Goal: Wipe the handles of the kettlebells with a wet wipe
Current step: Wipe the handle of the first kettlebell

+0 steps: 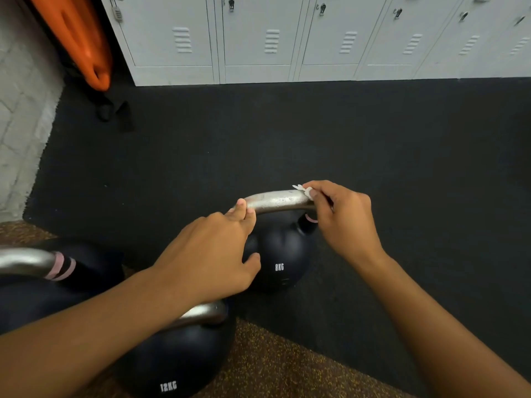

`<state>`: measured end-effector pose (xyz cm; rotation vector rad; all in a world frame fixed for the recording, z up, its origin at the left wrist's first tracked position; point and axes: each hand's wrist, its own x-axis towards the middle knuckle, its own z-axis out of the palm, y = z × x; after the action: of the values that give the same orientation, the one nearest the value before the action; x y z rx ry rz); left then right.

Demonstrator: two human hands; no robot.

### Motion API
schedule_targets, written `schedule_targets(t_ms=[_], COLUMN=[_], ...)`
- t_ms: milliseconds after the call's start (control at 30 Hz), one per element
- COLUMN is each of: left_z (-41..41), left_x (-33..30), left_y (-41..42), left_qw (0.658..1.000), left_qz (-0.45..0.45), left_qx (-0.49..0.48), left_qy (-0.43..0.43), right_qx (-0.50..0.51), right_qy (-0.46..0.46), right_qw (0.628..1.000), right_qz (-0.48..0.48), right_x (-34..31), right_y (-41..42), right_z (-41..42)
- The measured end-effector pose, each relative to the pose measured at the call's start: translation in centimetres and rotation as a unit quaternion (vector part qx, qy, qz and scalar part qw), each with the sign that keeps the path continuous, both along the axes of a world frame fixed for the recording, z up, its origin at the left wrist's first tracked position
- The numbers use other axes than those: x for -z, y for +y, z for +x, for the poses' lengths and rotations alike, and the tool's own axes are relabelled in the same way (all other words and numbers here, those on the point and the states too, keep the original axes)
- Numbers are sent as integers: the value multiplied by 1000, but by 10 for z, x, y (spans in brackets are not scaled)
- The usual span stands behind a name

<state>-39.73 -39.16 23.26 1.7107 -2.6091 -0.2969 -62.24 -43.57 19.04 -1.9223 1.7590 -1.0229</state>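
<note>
The 8KG kettlebell [280,254] stands on the black floor mat [287,133], its steel handle [277,201] arching between both hands. The left hand [212,257] rests on the handle's left end, fingers curled over the bar and thumb against the ball, so that end is hidden. The right hand [342,216] pinches a small white wet wipe [305,191] against the handle's right end — only a crumpled scrap shows past the fingertips, the rest covered. Nearer, the 12KG kettlebell [172,366] is partly hidden under the left forearm, and a third kettlebell [57,271] is cut off at the left edge — its weight marking is not visible. Grey lockers [287,38] line the back, cropped at the top.
</note>
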Motion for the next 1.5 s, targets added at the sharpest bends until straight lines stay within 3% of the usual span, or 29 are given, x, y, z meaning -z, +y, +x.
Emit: schedule_targets(t_ms=[267, 433, 633, 867, 1067, 1233, 1500], left_z=[1, 0, 1, 2, 4, 4, 5], left_x=[-3, -5, -5, -1, -1, 1, 3], left_y=[0, -2, -3, -2, -3, -3, -3], left_qw=[1000, 999, 999, 999, 999, 999, 999], left_qz=[0, 0, -8, -18, -24, -25, -25], left_qx=[11, 14, 22, 26, 33, 23, 24], left_qy=[-20, -31, -30, -31, -22, -7, -1], right_qx=[-83, -128, -83, -43, -70, -78, -20], right_qy=[93, 89, 114, 65, 88, 157, 72], right_qw=[991, 987, 989, 997, 993, 974, 983], right_qz=[55, 43, -55, 22, -33, -145, -168], right_x=[-23, -29, -16, -18, -10, 7, 26], right_y=[-12, -11, 5, 3, -1, 11, 20], right_z=[1, 4, -1, -2, 4, 3, -7])
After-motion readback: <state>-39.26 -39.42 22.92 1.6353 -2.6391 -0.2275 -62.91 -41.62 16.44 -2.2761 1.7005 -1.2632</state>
